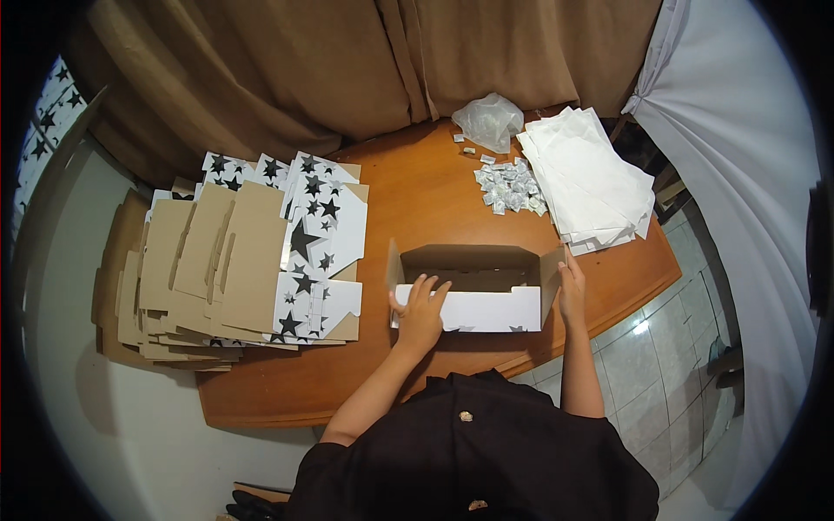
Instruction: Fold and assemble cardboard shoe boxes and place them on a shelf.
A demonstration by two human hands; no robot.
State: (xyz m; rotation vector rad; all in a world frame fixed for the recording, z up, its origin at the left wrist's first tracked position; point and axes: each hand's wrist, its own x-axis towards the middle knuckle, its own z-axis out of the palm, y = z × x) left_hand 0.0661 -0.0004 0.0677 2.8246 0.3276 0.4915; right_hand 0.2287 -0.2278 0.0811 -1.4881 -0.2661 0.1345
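Observation:
A partly folded cardboard box (491, 310), white outside and brown inside, stands on the table in front of me with its top open. My left hand (420, 314) grips its front wall near the left corner, fingers bent over the upper edge and thumb by the left side flap. At the opposite end, my right hand (572, 291) holds the raised right side flap (551, 280) between thumb and fingers. Black stars show low on the box's front. Most of the inside floor lies in shadow.
Left on the wooden table (404, 187) is a stack of flat star-printed cardboard blanks (252, 260). Far right lie a pile of small silvery packets (511, 185), a clear plastic bag (489, 122) and white paper sheets (591, 182). Brown curtains (287, 69) hang behind.

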